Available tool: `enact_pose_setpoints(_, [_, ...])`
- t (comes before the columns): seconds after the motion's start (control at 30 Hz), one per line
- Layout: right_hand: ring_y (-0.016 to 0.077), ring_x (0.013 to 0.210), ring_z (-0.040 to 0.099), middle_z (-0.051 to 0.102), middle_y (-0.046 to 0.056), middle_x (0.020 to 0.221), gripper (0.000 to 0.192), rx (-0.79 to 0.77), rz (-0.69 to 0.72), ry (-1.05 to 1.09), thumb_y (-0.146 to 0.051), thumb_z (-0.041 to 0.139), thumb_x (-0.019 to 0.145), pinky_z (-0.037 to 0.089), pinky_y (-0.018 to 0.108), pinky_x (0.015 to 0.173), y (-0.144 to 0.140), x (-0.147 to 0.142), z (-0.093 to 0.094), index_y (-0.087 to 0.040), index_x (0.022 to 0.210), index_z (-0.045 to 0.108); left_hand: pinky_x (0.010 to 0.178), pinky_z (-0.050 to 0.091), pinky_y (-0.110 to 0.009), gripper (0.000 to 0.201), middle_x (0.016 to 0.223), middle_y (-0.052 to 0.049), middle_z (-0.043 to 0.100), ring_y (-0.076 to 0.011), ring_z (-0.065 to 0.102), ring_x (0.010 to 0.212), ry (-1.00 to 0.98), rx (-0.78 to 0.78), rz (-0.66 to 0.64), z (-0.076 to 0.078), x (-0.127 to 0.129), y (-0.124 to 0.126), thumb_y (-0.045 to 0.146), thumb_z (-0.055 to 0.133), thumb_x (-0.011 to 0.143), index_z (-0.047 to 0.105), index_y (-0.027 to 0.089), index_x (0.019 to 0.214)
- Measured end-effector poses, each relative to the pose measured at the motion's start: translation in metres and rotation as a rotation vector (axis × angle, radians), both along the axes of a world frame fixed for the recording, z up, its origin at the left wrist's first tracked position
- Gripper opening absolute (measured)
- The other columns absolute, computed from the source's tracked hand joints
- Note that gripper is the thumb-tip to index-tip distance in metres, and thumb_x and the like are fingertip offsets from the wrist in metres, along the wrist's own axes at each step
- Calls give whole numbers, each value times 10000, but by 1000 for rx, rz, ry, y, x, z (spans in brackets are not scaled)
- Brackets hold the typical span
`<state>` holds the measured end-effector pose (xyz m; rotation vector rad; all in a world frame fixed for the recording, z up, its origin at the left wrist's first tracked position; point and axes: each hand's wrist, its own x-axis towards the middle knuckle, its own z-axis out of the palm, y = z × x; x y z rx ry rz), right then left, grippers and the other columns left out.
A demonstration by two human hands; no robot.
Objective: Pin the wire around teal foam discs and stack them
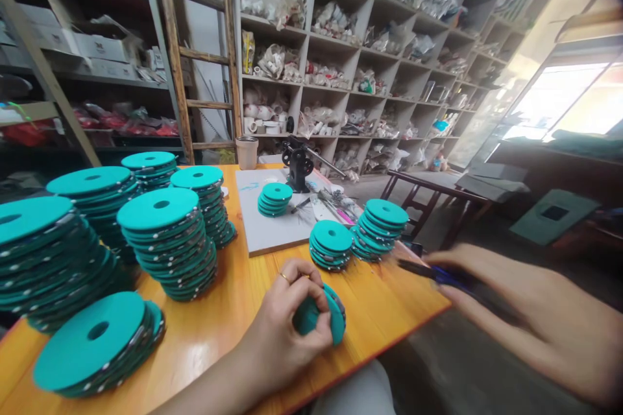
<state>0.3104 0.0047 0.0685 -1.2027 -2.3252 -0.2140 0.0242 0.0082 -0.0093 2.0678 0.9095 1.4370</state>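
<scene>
My left hand (292, 318), a ring on one finger, pinches a round teal foam line winder (337, 318) on edge near the table's front edge. A second teal face shows inside the curl of its fingers; whether it belongs to another disc I cannot tell. Off the table's right side, my right hand (516, 311) is closed round a dark-blue-handled tool (455, 277). Its narrow black end points left, and motion blur hides whether it is pliers or scissors. Just beyond my left hand stand two short stacks of winders (331, 240), (384, 217), their rims wound with dark line and small pale beads.
Taller stacks of winders (163, 240) crowd the table's left side, with a low pile (92, 343) in front. A pale board (257, 227) carries a small stack (275, 198), a black hand press (298, 165) and loose tools. Behind are a cup (247, 152), wooden ladder (204, 52) and shelves.
</scene>
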Motion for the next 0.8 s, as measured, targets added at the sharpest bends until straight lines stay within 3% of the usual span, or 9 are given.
enact_pose_setpoints(0.1, [174, 975, 607, 614, 72, 1089, 274, -102, 170, -107, -353, 466, 978, 514, 301, 826, 40, -75, 31, -213, 1165, 611, 750, 486, -266, 120, 922, -65, 526, -158, 572, 891, 5, 19, -15, -1, 0, 0, 48, 552, 730, 534, 161, 765])
enact_pose_setpoints(0.17, [180, 1053, 572, 596, 77, 1132, 246, -213, 185, -215, -287, 471, 980, 471, 325, 926, 69, -128, 36, -173, 1148, 608, 721, 489, -259, 133, 927, -72, 532, -163, 574, 886, 9, 17, -19, -2, 0, 0, 42, 546, 717, 533, 161, 776])
enact_pose_setpoints(0.27, [177, 1016, 583, 616, 85, 1063, 238, -277, 237, -329, -292, 525, 968, 476, 313, 914, 111, -193, 22, -134, 1101, 642, 687, 490, -251, 166, 924, -75, 535, -168, 573, 871, -8, 27, -25, -6, 0, 2, 27, 548, 681, 533, 160, 779])
enact_pose_setpoints(0.37, [158, 969, 595, 609, 87, 1023, 287, -312, 210, -422, -340, 532, 981, 499, 339, 900, 140, -230, -5, -80, 1064, 624, 715, 499, -266, 201, 913, -71, 530, -175, 569, 872, -49, 82, -36, -11, 0, 7, 13, 557, 630, 531, 158, 768])
enact_pose_setpoints(0.47, [155, 986, 588, 595, 80, 1033, 313, -321, 157, -481, -373, 532, 987, 504, 355, 912, 149, -243, -26, -78, 1062, 606, 705, 492, -262, 216, 887, -62, 533, -166, 560, 837, -95, 165, -31, -15, 2, 10, 15, 546, 602, 519, 157, 762])
enact_pose_setpoints(0.57, [179, 1066, 557, 574, 92, 1096, 292, -328, 145, -504, -344, 529, 988, 477, 389, 963, 144, -242, -27, -81, 1098, 595, 673, 476, -239, 211, 866, -55, 530, -152, 550, 802, -117, 232, -30, -17, 4, 13, 26, 528, 598, 504, 157, 761])
enact_pose_setpoints(0.7, [219, 1156, 502, 534, 128, 1203, 278, -419, 212, -481, -266, 494, 986, 416, 413, 1017, 137, -212, 13, -84, 1176, 581, 678, 476, -227, 202, 861, -57, 511, -147, 553, 804, -92, 239, -63, -21, 1, 17, 32, 531, 603, 520, 153, 764])
enact_pose_setpoints(0.8, [146, 1013, 572, 608, 68, 1099, 236, -656, 331, -498, -188, 474, 960, 446, 263, 939, 142, -158, 59, -131, 1122, 637, 703, 476, -222, 190, 870, -53, 507, -143, 566, 827, -60, 206, -111, -27, -4, 20, 24, 548, 639, 543, 155, 777])
